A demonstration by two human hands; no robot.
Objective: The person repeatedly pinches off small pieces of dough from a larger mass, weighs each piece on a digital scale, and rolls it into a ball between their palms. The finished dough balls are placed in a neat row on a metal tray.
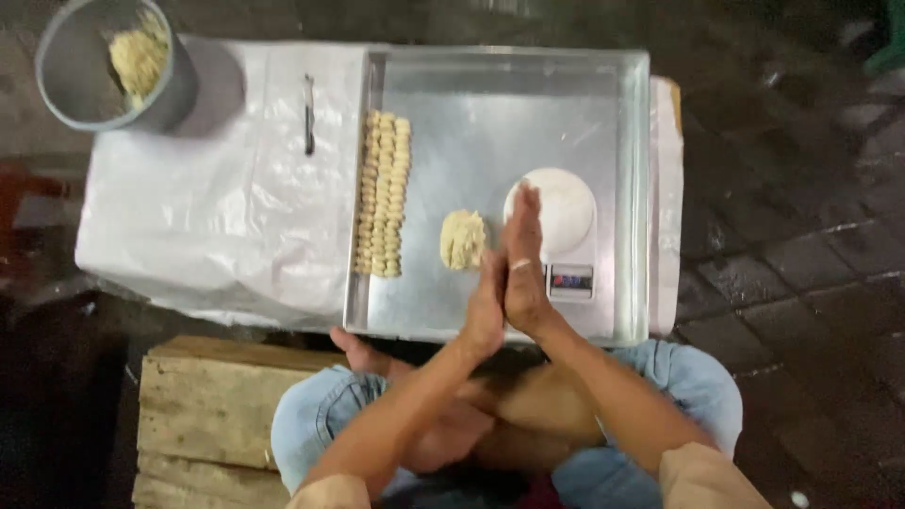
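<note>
Sitting far left, a bucket (113,66) holds dough mix beside the plastic-covered surface (217,217). Rows of rolled pieces (384,193) line the tray's (490,85) left edge, seemingly keeping its middle free. A dough lump (462,239) lies by the scale (556,226). Both hands, left (485,306) and right (523,254), press palm to palm over the tray; whether dough sits between them is hidden.

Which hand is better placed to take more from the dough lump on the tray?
Probably the left hand: it is pressed palm to palm against the right hand, on the side nearer the dough lump. The right sits over the white scale.
</note>
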